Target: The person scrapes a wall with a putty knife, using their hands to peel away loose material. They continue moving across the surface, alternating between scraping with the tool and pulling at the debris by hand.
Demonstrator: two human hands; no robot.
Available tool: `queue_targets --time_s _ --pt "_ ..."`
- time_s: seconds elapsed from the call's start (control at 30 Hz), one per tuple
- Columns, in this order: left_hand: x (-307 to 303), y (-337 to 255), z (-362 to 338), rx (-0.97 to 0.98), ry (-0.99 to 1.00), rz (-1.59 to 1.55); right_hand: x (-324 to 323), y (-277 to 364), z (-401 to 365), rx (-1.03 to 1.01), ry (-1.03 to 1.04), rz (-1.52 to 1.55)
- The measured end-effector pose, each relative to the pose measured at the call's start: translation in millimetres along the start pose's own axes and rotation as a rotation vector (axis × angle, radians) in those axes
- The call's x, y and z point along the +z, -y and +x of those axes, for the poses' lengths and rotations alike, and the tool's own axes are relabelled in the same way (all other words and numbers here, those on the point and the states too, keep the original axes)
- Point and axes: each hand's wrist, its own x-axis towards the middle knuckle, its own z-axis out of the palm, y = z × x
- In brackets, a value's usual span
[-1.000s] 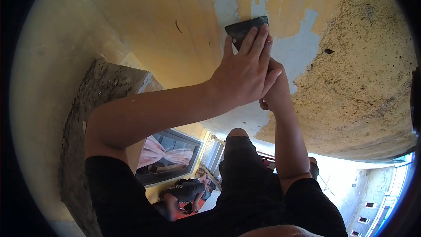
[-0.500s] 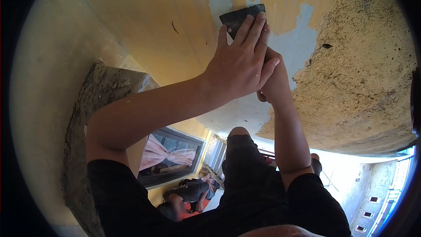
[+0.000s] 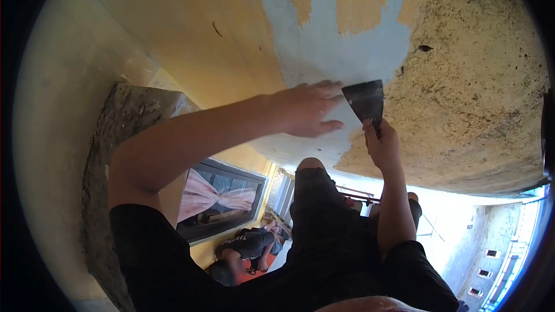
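The change is at the pale patch on the wall: the scraper has dropped from among the streaks of yellow paint at its upper end to its lower right edge, and the two hands, lately stacked over the blade, have come apart. The right hand alone now grips the scraper, fingers closed around the handle end, with the broad edge of the blade turned up toward the patch. The left hand is empty and spread, back to the camera, over the lower left part of the patch, its fingers near the blade but apart from it. It is blurred, so whether it or the blade touches the wall is hard to say. I'd judge the two-handed push has broken off, leaving more of the patch uncovered to view.

To the right of the patch lies rough plaster, dark-specked and pitted. Well below the patch, toward the left, a pink curtain shows in a window, and lower still another person in a dark shirt bends over something red. A knee shows beneath the patch.
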Motion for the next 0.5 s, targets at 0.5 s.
queue_targets --time_s 0.5 --pt "-24 41 10 -0.542 0.777 0.201 -13 -199 -23 0.259 0.35 -0.877"
